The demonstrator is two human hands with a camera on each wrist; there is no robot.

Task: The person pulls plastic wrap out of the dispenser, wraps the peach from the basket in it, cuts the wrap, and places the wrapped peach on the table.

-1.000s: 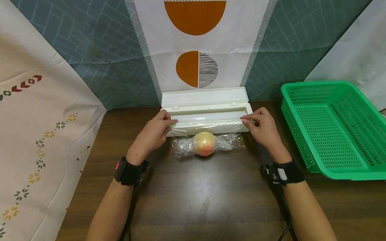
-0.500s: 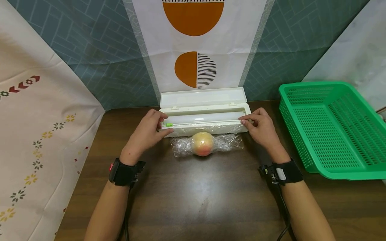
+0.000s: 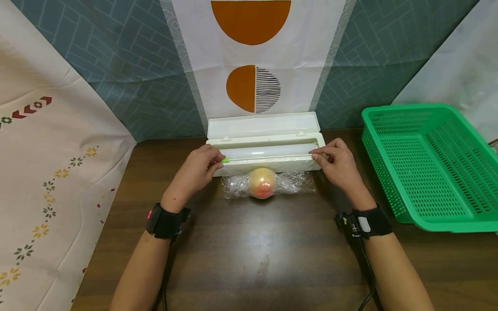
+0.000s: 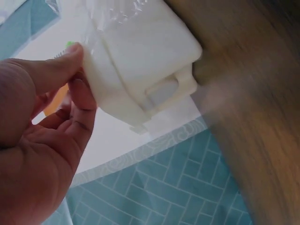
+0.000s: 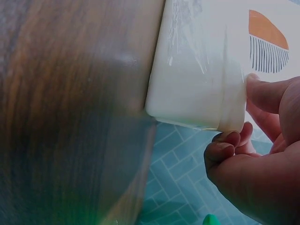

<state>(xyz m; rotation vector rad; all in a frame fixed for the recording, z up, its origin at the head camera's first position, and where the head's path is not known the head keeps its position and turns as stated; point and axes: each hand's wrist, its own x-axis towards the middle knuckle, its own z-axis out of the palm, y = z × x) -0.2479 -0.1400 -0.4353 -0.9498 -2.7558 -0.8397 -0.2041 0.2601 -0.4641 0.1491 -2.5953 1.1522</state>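
A white plastic-wrap dispenser (image 3: 268, 164) stands at the back of the table, lid (image 3: 264, 125) raised, with a roll of cling film (image 3: 268, 151) inside. My left hand (image 3: 196, 167) is at its left front edge, thumb and fingers pinching the small green slider (image 3: 225, 160) of the cutter rail. At the opposite end my right hand (image 3: 337, 164) grips the right front corner between thumb and curled fingers, as the right wrist view shows. Against the dispenser's front lies a round yellow-red fruit (image 3: 262, 183), covered in clear film (image 3: 294, 182) bunched out on both sides.
A green perforated basket (image 3: 412, 181) stands to the right on the brown wooden table (image 3: 256, 259). Patterned cloths hang behind the dispenser, and a flowered cloth (image 3: 58, 181) lies along the left side. Black cables run from both wristbands.
My left hand had come off the green slider half a second ago with fingers spread; now it pinches it, slightly further right. The wrapped fruit sits slightly closer to the dispenser. The right hand stays put.
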